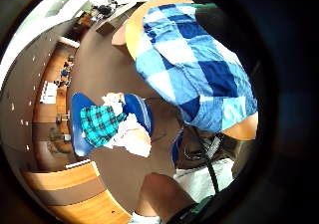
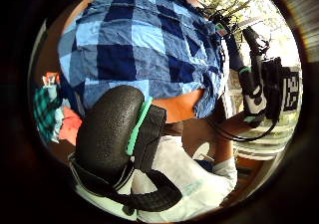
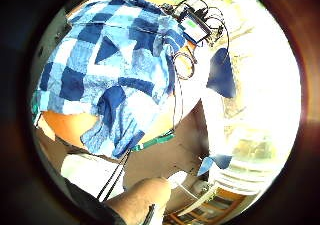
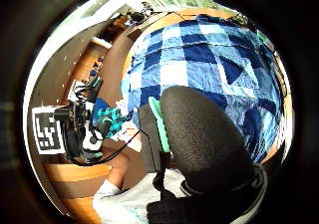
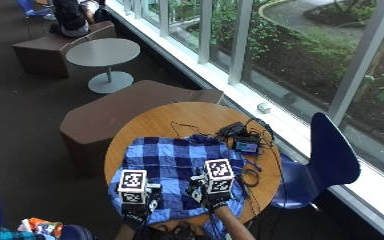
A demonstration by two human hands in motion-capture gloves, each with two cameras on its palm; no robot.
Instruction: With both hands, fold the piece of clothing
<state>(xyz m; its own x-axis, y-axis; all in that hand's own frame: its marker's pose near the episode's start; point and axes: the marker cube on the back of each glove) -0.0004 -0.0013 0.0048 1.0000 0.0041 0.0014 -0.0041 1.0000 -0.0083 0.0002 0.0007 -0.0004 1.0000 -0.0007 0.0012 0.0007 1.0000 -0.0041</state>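
- Blue checked shirt (image 5: pixel 179 170) lies spread on the round wooden table (image 5: pixel 159 122), near edge hanging over by the person
- left hand (image 5: pixel 137 197) and right hand (image 5: pixel 212 189) hover over the near part; can't tell if the fingers grasp cloth
- my take: take both near corners evenly; lift together; keep the fold clear of the cables (image 5: pixel 248 150)

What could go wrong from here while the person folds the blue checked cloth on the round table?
Two risks, both only likely. The checked cloth hangs over the near edge of the round table, so a pull toward the person may slide it off. The cables and a small device lie right beside the cloth's far corner, so a lifted fold could catch them and drag them along.
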